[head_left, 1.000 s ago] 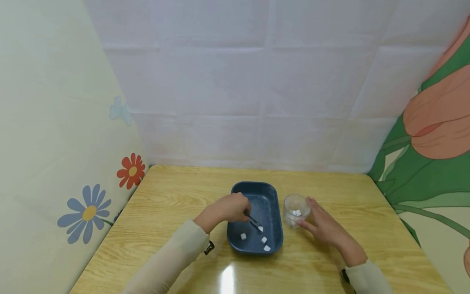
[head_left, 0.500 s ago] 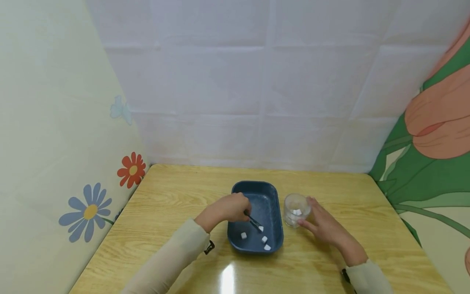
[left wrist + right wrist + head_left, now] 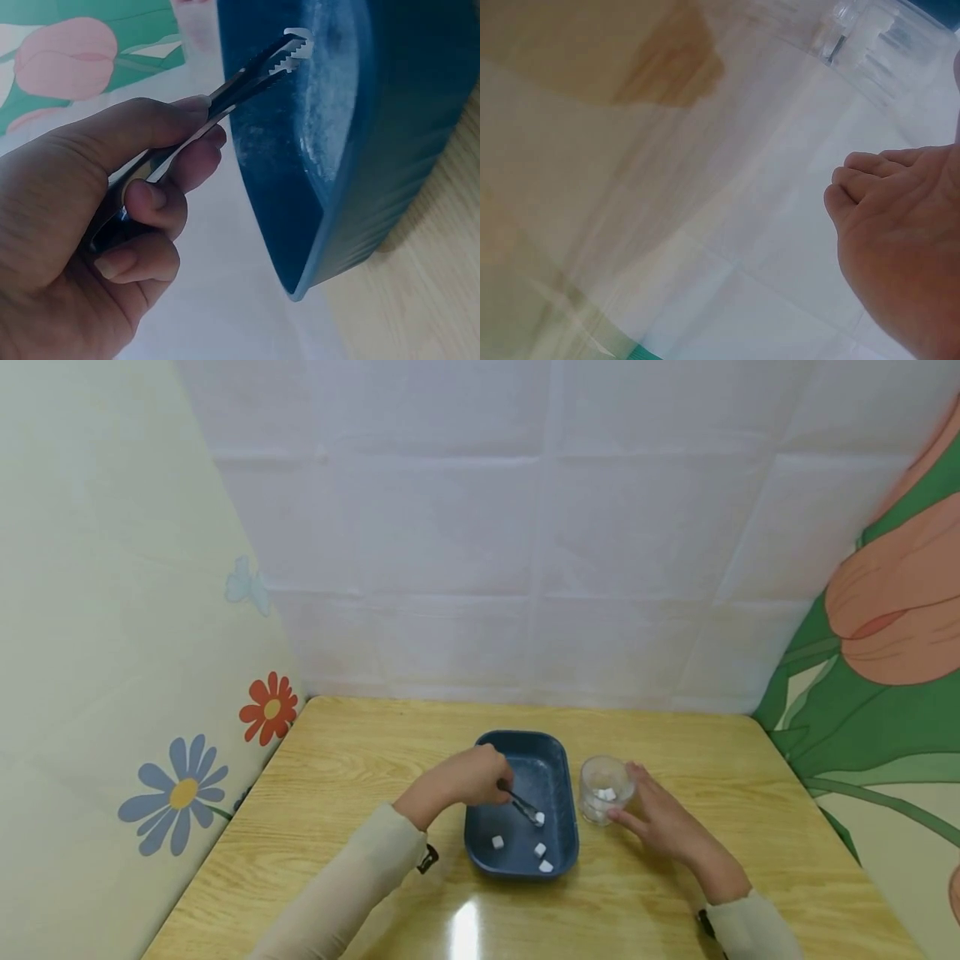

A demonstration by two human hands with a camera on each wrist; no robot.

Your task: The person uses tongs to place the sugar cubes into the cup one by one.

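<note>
My left hand grips small metal tongs, thumb on one side and fingers curled along the other. Between their toothed tips sits a white cube, like a sugar cube, over the inside of a dark blue rectangular baking dish. A few more white cubes lie in the near part of the dish. To its right stands a clear glass with white cubes inside. My right hand holds the glass from its right side, thumb in front and fingers behind.
The wooden table carries the dish and glass near its middle. A white sheet hangs behind the far edge. Flower-patterned panels stand at the left and right.
The left hand has lifted slightly; the tongs and the gripped cube have moved a little up and to the right. The right hand and glass have stayed in place.
</note>
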